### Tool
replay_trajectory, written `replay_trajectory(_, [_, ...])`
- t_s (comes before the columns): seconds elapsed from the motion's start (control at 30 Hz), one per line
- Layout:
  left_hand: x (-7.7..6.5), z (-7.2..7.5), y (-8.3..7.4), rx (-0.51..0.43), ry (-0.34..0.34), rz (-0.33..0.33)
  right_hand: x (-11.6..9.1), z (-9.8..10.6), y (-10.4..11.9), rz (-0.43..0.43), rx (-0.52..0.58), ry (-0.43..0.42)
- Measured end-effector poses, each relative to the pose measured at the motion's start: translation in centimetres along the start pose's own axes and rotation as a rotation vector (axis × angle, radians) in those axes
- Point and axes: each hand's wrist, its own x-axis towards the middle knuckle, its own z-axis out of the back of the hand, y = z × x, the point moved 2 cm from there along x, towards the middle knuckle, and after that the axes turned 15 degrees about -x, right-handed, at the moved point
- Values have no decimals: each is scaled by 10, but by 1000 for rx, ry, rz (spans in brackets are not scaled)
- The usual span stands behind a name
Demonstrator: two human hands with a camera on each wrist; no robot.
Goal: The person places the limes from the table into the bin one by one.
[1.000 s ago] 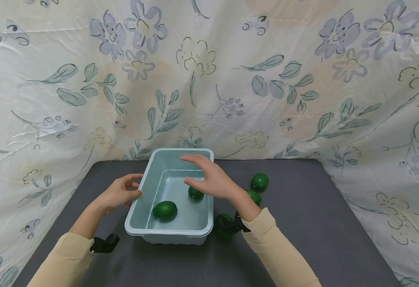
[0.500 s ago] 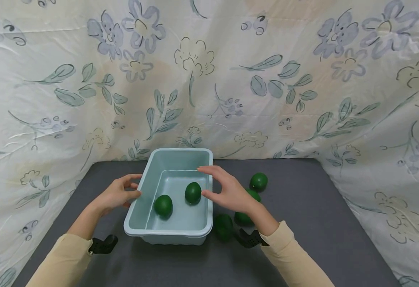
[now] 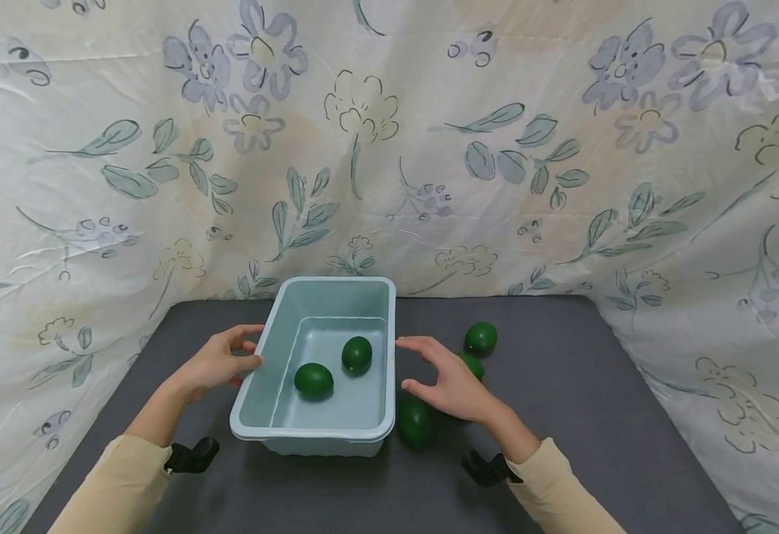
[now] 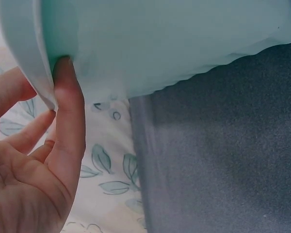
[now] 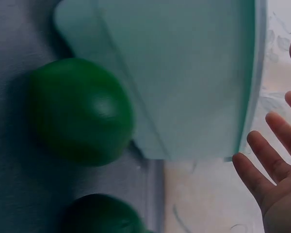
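A light blue plastic bin (image 3: 312,433) stands on the dark table, with two glossy dark-green oval fruits, one front-left (image 3: 313,381) and one farther back (image 3: 357,355), on its floor. My left hand (image 3: 219,360) holds the bin's left rim; in the left wrist view its fingers (image 4: 70,116) lie on both sides of the rim flange. Just outside the right wall, my right hand (image 3: 446,382) hovers with spread fingers and nothing in it. Below it, a green fruit (image 3: 415,424) lies close beside the bin. In the right wrist view that fruit (image 5: 80,111) looms large.
Two more green fruits, a farther one (image 3: 481,338) and one partly behind the right hand (image 3: 472,365), lie to the right on the dark table (image 3: 563,415). A floral cloth (image 3: 423,148) hangs behind and along both sides.
My right hand has moved from above the bin, rightward and nearer, past its right wall. Both fruits inside have rolled a little and turned. My left hand stays at the rim.
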Motion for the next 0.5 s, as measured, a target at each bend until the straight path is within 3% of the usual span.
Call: replay_trajectory(0.5, [-1, -1, 0, -7, -2, 1, -38, -29, -8, -50, -74, 49])
